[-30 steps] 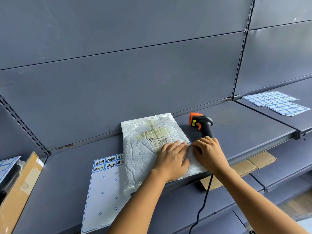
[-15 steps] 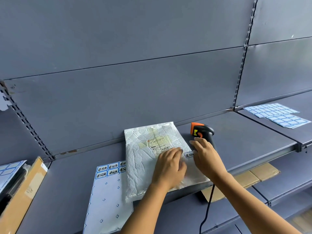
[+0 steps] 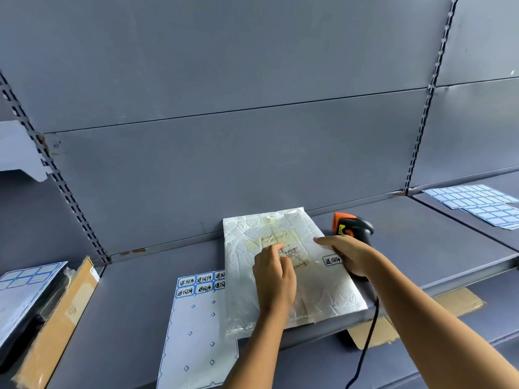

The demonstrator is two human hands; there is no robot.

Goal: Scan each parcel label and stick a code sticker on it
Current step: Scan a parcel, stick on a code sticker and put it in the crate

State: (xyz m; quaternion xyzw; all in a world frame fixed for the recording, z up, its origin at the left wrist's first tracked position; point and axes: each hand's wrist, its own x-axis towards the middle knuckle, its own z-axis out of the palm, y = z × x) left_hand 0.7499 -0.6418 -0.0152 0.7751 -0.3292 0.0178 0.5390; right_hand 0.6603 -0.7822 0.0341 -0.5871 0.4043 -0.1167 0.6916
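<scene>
Head view: left fingers (image 3: 274, 249) atop parcel (image 3: 323, 296)

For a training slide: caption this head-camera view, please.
Left hand presses a white parcel bearing a blue code sticker; right hand over the scanner on a grey shelf.

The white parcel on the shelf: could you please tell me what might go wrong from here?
1. The code sticker sits right at the white parcel's right edge; unless pressed down, it may peel.
2. The parcel's near edge reaches the shelf lip, so the left hand resting on it could slide it off.
3. The barcode scanner has its cable hanging over the shelf front beside the right forearm; the right hand could snag it.
</scene>
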